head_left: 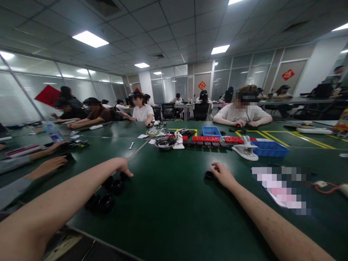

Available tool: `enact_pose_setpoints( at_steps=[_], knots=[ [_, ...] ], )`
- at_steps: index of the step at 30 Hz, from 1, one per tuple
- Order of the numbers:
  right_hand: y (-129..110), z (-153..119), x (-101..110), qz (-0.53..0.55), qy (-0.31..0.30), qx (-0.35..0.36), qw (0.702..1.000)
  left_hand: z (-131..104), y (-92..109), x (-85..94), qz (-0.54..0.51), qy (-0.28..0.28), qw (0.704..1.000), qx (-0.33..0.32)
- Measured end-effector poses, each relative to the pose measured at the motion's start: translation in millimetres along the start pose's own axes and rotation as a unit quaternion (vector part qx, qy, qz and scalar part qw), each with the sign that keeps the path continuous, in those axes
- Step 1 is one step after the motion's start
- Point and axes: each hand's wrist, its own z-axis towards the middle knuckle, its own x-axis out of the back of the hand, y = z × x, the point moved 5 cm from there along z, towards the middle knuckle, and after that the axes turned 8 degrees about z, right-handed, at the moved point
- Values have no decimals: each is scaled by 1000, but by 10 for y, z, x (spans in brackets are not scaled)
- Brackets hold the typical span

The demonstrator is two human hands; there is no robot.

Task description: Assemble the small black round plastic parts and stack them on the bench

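My left hand (123,166) reaches down over a loose group of glossy black round parts on the green tabletop. Its thumb shows, but the other fingers are mostly hidden, so its grip is unclear. One ring-like black part (117,186) lies just below that hand, and a larger round one (106,203) sits nearer to me. Further right, my right hand (222,174) rests low on the table, fingers bent around the edge of a small black round part (208,175). What exactly these parts are cannot be made out.
Beyond my hands stand a red power strip row (206,139), a blue bin (269,148), a white clamp (247,149) and a metal bowl (164,143). A wrench (131,145) lies farther left. A blurred phone-like object (280,188) is at right. Another person's hand (51,166) works at left.
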Motion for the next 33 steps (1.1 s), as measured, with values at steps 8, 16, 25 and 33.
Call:
enact_pose_setpoints(
  at_steps=[8, 16, 25, 33],
  knots=[
    [0, 2, 9, 21, 7, -1, 1000, -185, 1785, 536, -75, 102, 973, -195],
    [54, 29, -7, 42, 27, 19, 999, -256, 3255, 251, -239, 246, 878, -333],
    [84, 87, -47, 60, 7, 33, 998, -108, 3263, 89, -283, 257, 873, -303],
    [57, 60, -46, 52, 5, 40, 998, -128, 3260, 86, -284, 255, 879, -288]
  ],
)
